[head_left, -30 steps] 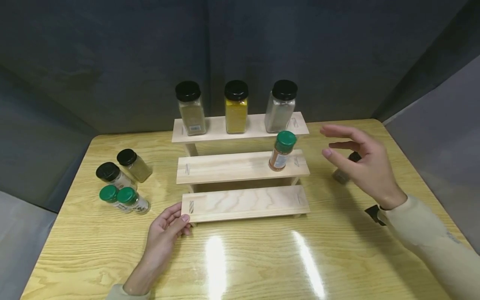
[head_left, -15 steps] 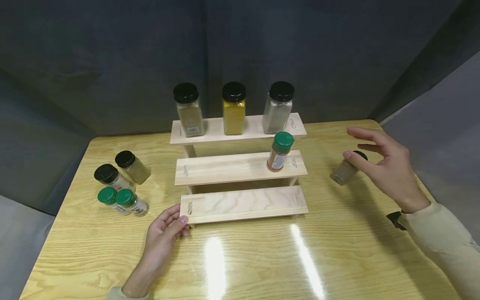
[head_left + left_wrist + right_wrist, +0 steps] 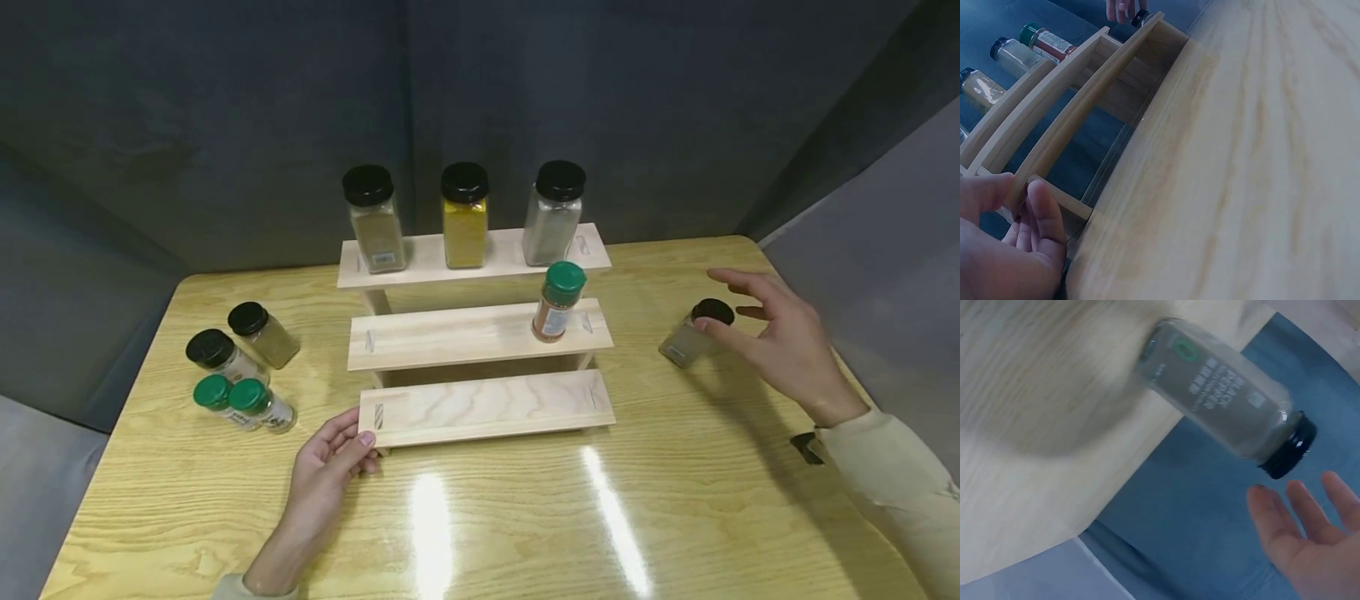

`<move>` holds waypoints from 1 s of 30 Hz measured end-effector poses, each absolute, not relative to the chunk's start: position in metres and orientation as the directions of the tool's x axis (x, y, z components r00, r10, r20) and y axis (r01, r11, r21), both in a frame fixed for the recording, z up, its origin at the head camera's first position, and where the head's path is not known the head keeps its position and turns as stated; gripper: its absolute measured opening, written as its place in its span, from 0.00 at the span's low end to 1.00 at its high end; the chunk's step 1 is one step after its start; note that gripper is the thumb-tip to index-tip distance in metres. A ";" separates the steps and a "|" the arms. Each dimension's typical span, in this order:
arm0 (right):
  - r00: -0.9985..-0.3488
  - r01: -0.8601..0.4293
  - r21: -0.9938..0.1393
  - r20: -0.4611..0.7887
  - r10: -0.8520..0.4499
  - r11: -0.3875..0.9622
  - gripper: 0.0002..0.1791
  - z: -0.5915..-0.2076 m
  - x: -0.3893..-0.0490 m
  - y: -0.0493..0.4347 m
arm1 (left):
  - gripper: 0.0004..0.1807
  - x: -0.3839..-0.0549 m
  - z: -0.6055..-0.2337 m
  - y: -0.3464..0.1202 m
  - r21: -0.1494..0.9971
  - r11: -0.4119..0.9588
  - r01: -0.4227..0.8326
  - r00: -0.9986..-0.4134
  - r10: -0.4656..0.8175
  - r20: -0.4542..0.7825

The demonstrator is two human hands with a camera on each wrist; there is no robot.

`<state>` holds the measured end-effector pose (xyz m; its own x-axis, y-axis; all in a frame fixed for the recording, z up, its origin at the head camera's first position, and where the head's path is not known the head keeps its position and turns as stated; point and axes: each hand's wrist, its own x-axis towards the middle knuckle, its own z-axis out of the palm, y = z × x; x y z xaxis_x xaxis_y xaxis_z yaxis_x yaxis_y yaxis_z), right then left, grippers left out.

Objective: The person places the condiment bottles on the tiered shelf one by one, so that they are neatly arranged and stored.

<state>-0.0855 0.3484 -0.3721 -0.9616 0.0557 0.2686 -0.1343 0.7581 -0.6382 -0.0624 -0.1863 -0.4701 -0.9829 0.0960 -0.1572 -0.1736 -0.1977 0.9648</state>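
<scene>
My left hand pinches the front left corner of the lowest tier of a wooden three-tier rack, thumb on top. In the left wrist view, its thumb and fingers grip the board's end. At the right, a black pepper jar with a black lid stands on the table, its label showing in the right wrist view. My right hand is spread beside that jar's lid, thumb and fingers apart. The right wrist view shows a gap between its fingertips and the lid. Nothing is in its grasp.
Three black-lidded jars, one with yellow powder, stand on the top tier. A green-lidded bottle occupies the middle tier's right side. Two black-lidded jars and two green-lidded bottles cluster at left. Dark curtains hang behind the table.
My right hand has moved right and slightly down, from beside the rack to the pepper jar's lid. My left hand keeps its hold on the rack. The view has shifted slightly.
</scene>
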 end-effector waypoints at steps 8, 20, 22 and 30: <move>-0.984 -0.097 -0.613 0.175 0.015 0.784 0.39 -0.385 -0.090 0.357 | 0.25 -0.063 -0.470 -0.187 0.961 -0.213 -0.177 -0.982 0.095 -0.160; -0.966 -0.171 -0.621 0.259 -0.006 0.765 0.32 -0.399 -0.093 0.361 | 0.24 -0.063 -0.470 -0.185 0.958 -0.231 -0.172 -0.984 0.088 -0.155; -0.964 -0.176 -0.623 0.267 -0.005 0.762 0.32 -0.401 -0.093 0.362 | 0.24 -0.063 -0.470 -0.185 0.957 -0.232 -0.172 -0.984 0.088 -0.155; -0.954 -0.164 -0.619 0.297 0.036 0.768 0.31 -0.405 -0.091 0.362 | 0.24 -0.063 -0.470 -0.185 0.956 -0.233 -0.177 -0.983 0.093 -0.159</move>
